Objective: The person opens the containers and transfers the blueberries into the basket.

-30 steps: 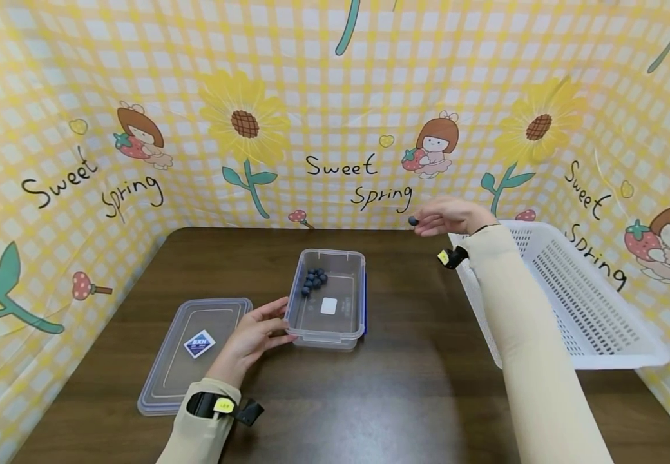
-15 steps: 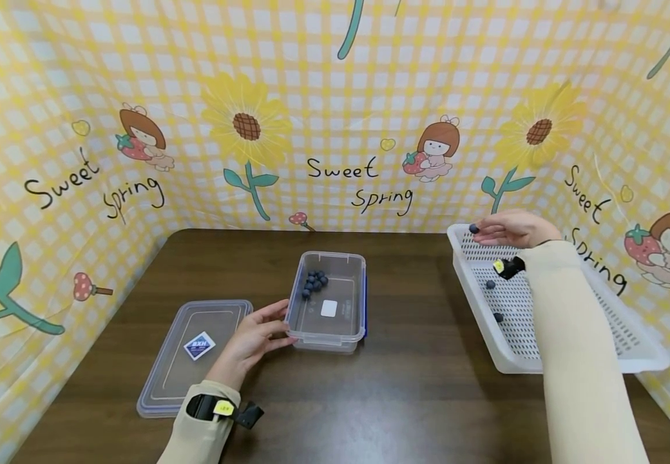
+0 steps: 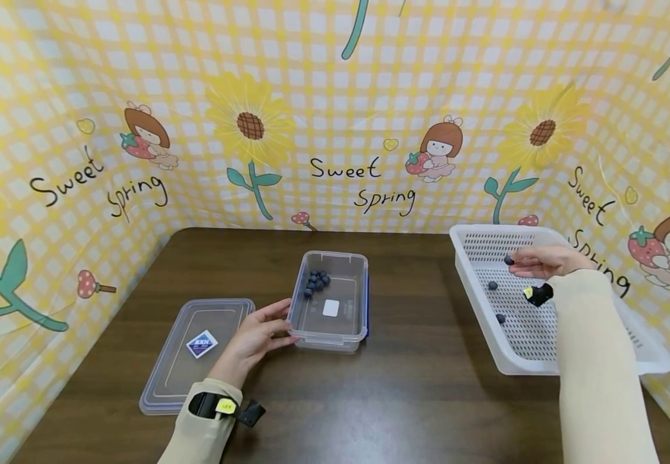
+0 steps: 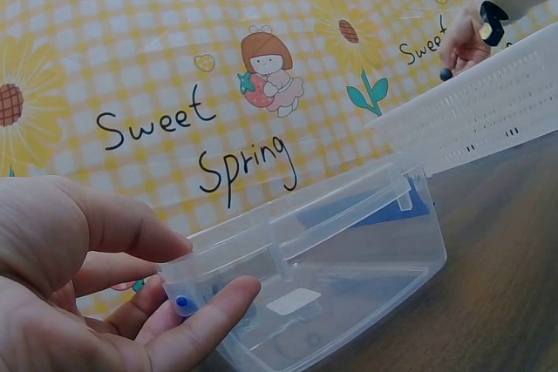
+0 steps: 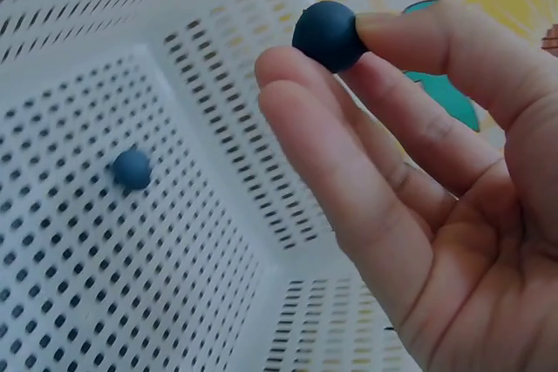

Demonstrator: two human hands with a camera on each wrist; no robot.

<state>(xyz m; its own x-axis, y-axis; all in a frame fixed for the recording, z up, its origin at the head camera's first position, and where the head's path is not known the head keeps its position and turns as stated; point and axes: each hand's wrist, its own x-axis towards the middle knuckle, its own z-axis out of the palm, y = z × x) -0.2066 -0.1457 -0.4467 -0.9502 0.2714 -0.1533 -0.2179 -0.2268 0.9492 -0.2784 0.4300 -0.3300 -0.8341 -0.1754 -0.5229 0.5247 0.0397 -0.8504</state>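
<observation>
Between thumb and fingertips, my right hand (image 3: 549, 260) pinches a blueberry (image 5: 328, 36) above the white perforated basket (image 3: 479, 309). On the basket's floor lie two more blueberries, one nearer the back (image 3: 493, 285) and one nearer the front (image 3: 501, 319). My left hand (image 3: 256, 338) holds the front left corner of a clear plastic food container (image 3: 346, 335), thumb on one side and fingers on the other. Inside that lidless container, several blueberries (image 3: 317, 281) cluster toward the back left, and a white label (image 3: 330, 308) shows on its bottom.
A clear lid (image 3: 175, 370) with a blue and white sticker (image 3: 202, 344) lies flat on the brown wooden table (image 3: 410, 386), left of the container and partly behind the left hand. Patterned yellow checked cloth (image 3: 335, 96) walls the back and both sides.
My right hand has carried the blueberry rightward from the table's back to over the basket, then lowered it between the basket's walls. The left hand and container have stayed put.
</observation>
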